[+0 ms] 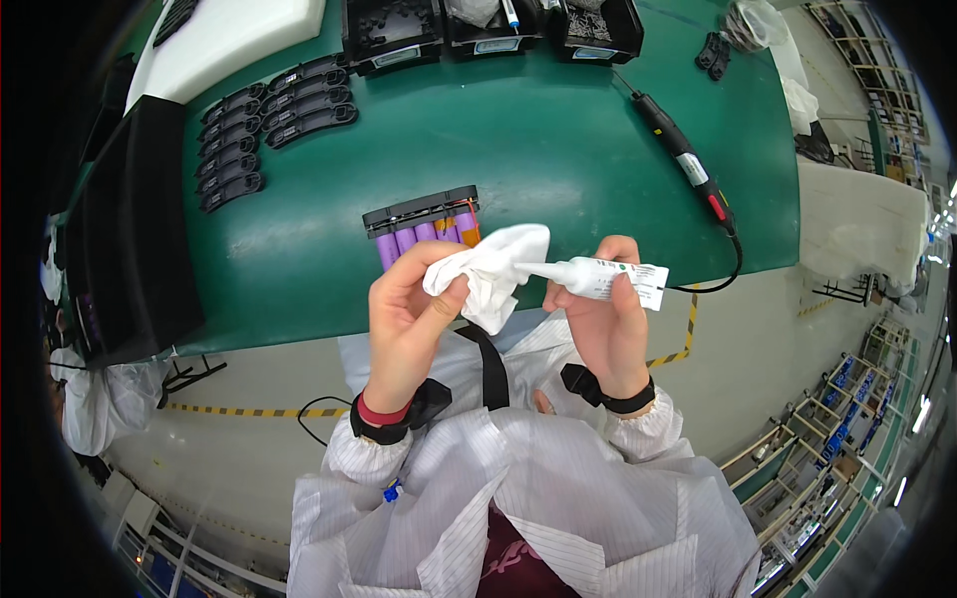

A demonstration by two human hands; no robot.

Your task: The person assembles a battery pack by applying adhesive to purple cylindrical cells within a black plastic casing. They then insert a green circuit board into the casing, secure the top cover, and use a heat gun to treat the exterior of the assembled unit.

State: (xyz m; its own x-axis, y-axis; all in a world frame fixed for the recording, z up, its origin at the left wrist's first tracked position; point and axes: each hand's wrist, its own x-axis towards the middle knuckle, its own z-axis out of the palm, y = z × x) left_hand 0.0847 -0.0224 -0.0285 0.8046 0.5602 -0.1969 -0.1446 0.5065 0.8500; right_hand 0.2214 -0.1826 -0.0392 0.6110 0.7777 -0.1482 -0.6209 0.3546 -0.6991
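Note:
My left hand [414, 304] pinches a crumpled white wipe [490, 277] between thumb and fingers. In my right hand [610, 319] is a white squeeze tube [598, 278] with a long thin nozzle, held level and pointing left. The nozzle's tip meets the wipe's right edge; whether the wipe wraps round it I cannot tell. Just beyond my left hand, a battery pack [424, 221] of purple cells with a black plastic holder lies near the table's front edge, partly hidden by that hand and the wipe.
On the green table [558, 149] a corded electric screwdriver [683, 154] lies at the right. Black curved plastic parts [309, 105] stand in two columns at the left. Black bins [394, 35] of small parts line the back, and a tall black box [135, 229] borders the left edge.

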